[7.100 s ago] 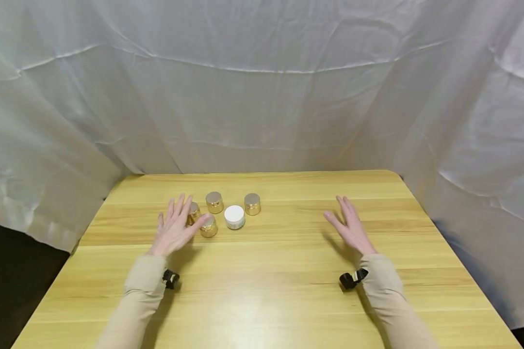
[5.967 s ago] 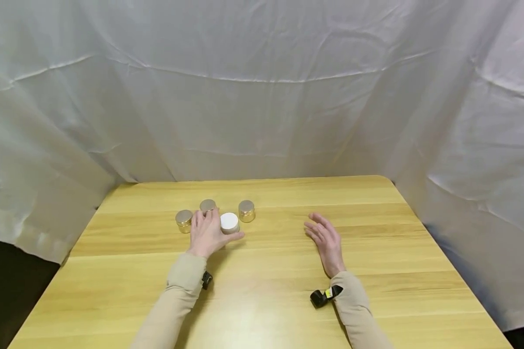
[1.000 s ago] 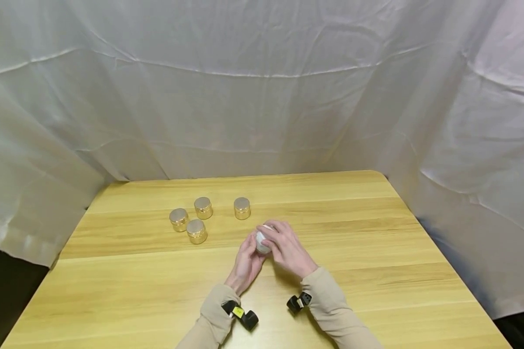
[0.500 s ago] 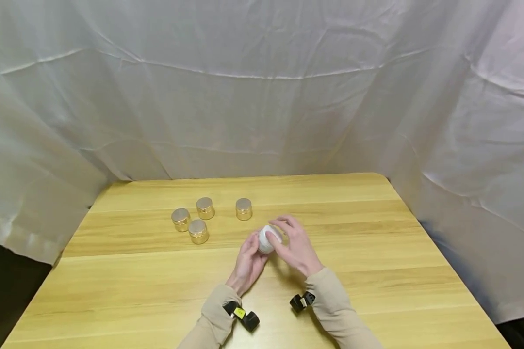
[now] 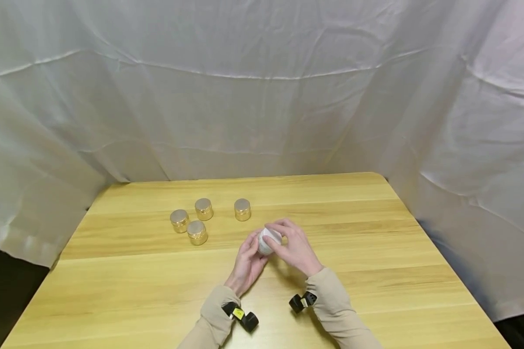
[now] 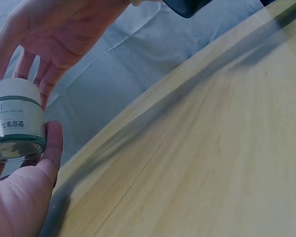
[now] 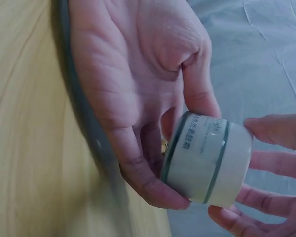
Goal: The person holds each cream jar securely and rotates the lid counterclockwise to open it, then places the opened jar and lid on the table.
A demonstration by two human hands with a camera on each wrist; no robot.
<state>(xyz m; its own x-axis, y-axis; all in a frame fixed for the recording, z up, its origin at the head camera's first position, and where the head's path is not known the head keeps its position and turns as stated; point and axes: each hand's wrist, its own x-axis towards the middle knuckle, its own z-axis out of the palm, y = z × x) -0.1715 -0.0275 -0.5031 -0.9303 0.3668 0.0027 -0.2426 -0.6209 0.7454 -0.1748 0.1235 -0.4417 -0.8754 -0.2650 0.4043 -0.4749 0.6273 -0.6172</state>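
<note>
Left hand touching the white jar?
Touching. The right wrist view shows the left hand gripping the white jar near its base, fingers against its sides.

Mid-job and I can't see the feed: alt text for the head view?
A white jar is held above a wooden table: the left hand holds it and the right hand grips its lid. Farther back, toward the picture's left, three gold jars stand grouped and a fourth stands apart; a pale curtain hangs behind.
</note>
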